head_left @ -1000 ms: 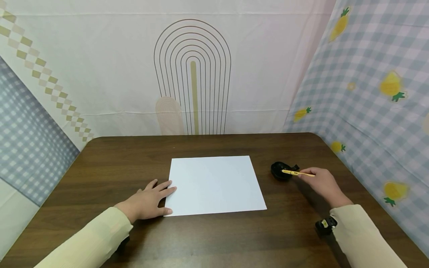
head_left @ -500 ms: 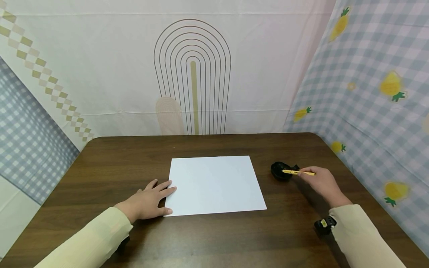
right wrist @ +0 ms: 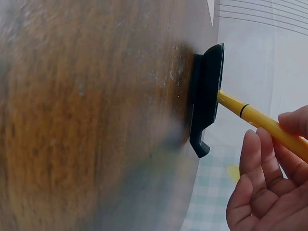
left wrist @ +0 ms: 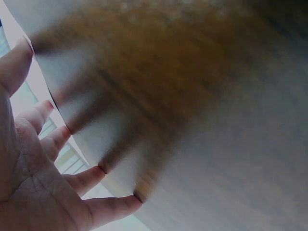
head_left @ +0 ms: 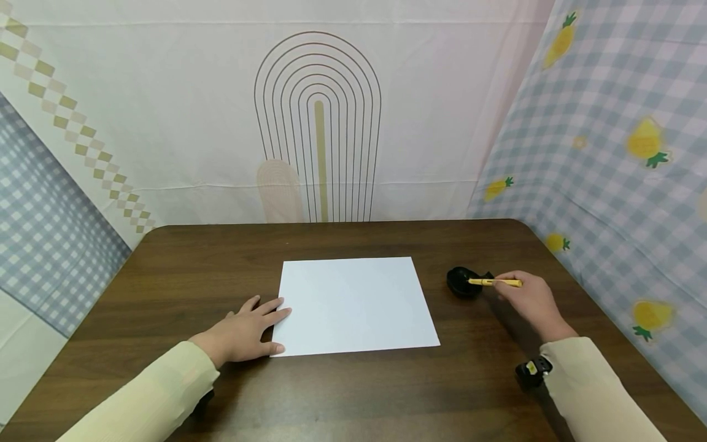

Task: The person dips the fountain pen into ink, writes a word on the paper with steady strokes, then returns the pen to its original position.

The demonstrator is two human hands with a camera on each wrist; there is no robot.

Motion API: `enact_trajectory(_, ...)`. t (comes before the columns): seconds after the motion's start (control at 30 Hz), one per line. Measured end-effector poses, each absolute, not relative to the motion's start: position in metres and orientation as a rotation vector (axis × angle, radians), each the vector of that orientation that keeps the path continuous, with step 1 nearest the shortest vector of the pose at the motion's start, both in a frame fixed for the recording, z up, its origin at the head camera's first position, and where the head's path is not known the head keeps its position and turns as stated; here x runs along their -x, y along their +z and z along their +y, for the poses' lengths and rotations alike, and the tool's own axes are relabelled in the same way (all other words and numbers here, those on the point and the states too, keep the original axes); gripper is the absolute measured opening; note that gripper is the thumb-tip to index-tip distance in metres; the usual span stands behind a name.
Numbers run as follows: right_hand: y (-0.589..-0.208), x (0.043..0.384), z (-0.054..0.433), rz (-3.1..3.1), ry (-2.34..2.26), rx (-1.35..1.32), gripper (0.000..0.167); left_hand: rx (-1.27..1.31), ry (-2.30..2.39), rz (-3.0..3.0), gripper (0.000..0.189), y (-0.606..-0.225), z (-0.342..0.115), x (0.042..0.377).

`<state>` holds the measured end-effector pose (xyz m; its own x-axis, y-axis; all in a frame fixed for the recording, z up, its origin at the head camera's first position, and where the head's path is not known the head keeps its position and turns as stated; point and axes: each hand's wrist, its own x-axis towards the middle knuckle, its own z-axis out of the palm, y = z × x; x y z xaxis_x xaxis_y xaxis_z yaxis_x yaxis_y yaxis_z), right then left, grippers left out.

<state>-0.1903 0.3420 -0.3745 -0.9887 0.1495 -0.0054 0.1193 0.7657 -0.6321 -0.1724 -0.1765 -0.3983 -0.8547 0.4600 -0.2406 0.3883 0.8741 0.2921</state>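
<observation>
My left hand (head_left: 243,331) lies with spread, straight fingers on the left edge of a white sheet of paper (head_left: 356,304). In the left wrist view, the fingertips (left wrist: 118,209) touch the surface along the sheet's edge. Off to the right, my right hand (head_left: 529,302) pinches a slim yellow brush (head_left: 480,282) between thumb and fingers. A black ring circles the brush (right wrist: 272,126) in the right wrist view. Its tip goes down into a small black dish (head_left: 458,288) with a short stub at one side. The dish wall (right wrist: 207,96) hides the tip.
Dark brown wood makes up the tabletop (head_left: 353,393). Behind it hangs a white cloth (head_left: 431,123) with printed arches. A blue checked cloth with yellow fruit (head_left: 607,184) borders the right side, and another checked cloth (head_left: 55,233) the left.
My right hand has shifted slightly, and the brush lies a little more level, drawn a touch to the right, with its tip still at the dish. The left hand and paper stay put.
</observation>
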Motion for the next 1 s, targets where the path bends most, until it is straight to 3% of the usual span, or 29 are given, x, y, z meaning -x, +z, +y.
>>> enact_trajectory(1.0, -0.3732, 0.1912, 0.3361, -2.818, 1.064, 0.227, 0.033, -0.633, 0.337, 2.740, 0.073, -0.3981, -0.1765, 0.1719)
